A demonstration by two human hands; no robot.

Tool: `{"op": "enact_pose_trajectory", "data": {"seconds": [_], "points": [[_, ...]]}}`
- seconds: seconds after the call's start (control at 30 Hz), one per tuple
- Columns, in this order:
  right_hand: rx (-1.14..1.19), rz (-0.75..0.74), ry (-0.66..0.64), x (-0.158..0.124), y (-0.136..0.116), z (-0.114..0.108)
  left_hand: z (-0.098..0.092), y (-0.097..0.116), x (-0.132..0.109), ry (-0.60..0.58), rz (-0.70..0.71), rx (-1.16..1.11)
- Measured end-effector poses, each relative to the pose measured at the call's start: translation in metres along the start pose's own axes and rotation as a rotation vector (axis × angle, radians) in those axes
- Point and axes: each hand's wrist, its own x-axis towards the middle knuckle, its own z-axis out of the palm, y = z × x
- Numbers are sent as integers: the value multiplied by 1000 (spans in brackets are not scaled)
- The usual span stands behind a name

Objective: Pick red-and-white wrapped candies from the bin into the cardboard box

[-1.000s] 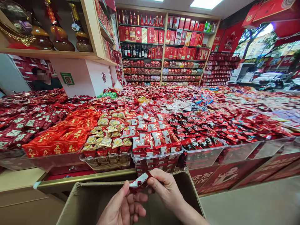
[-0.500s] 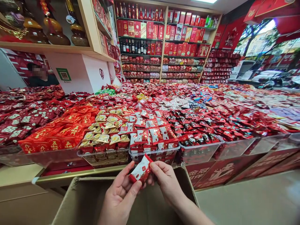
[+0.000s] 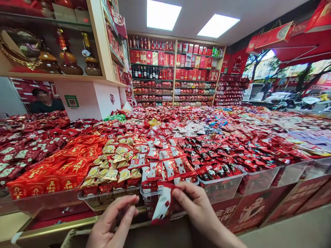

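A red and white candy packet (image 3: 163,202) is pinched at its upper corner by my right hand (image 3: 198,205). It hangs tilted in front of a clear plastic bin (image 3: 148,196) heaped with matching red and white packets (image 3: 165,167). My left hand (image 3: 113,220) is apart from the packet, to its left, with thumb and fingers spread and nothing between them. Below both hands the cardboard box (image 3: 139,225) shows only in part, its inside dark.
Gold packets (image 3: 113,165) and orange-red packets (image 3: 55,175) lie to the left. Dark packets (image 3: 217,170) fill the bin on the right. Shelves of bottles and boxes (image 3: 152,58) stand behind. A person (image 3: 43,101) is at the far left.
My left hand has let go of the packet and moved left. My right hand holds it alone, shifted a little right and turned more upright. The view has tipped upward.
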Motion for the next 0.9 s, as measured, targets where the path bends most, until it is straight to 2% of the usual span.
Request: {"op": "enact_pose_trajectory", "data": {"seconds": [0.07, 0.1, 0.17, 0.23, 0.3, 0.4, 0.5, 0.6, 0.7, 0.9], "points": [[-112, -127, 66, 36, -18, -22, -2, 20, 42, -72, 271, 224], [-157, -174, 92, 57, -25, -34, 0, 30, 65, -131, 309, 315], [-259, -240, 127, 101, -35, -55, 12, 49, 111, -203, 244, 410], [-427, -228, 138, 141, -38, -69, 29, 59, 151, -219, 243, 440], [-557, -180, 123, 171, -35, -74, 47, 60, 184, -235, 203, 499], [-619, -151, 90, 198, -25, -72, 67, 51, 216, -224, 112, 603], [-651, -140, 89, 212, -14, -65, 76, 42, 231, -233, 54, 651], [-673, -114, 84, 221, -5, -59, 79, 38, 235, -290, 48, 637], [-701, -87, 53, 229, 1, -55, 81, 36, 233, -310, 40, 622], [-797, -60, -13, 233, 7, -51, 78, 36, 221, -274, 2, 646]]}}
